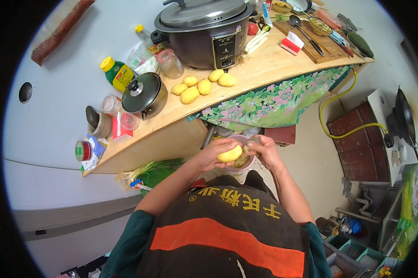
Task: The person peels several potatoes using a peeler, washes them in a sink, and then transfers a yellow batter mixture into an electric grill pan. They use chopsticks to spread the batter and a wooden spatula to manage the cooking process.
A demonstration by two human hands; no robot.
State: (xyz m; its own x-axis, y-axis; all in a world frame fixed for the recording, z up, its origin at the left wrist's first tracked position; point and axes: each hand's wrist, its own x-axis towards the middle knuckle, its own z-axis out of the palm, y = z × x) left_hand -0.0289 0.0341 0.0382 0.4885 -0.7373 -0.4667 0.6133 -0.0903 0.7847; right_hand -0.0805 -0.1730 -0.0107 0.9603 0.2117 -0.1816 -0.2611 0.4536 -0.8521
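Note:
My left hand (216, 153) is wrapped round a yellow potato (229, 154), which looks at least partly peeled. Close to its right side, my right hand (267, 151) pinches a small greyish object (253, 141); blur hides what it is. Both hands are above a pink-rimmed basin (239, 169) on the floor, with brownish scraps inside that look like peelings. On the wooden counter ahead lie several yellow potatoes (189, 95) in a loose group.
A large electric cooker (202, 45) stands behind the potatoes, beside a lidded pot (144, 93). Farther right, a cutting board (306, 41) bears a ladle. Floral cloth (257, 104) hangs below the counter edge. A yellow hose (322, 114) runs to a stove at right. Green onions (150, 170) lie lower left.

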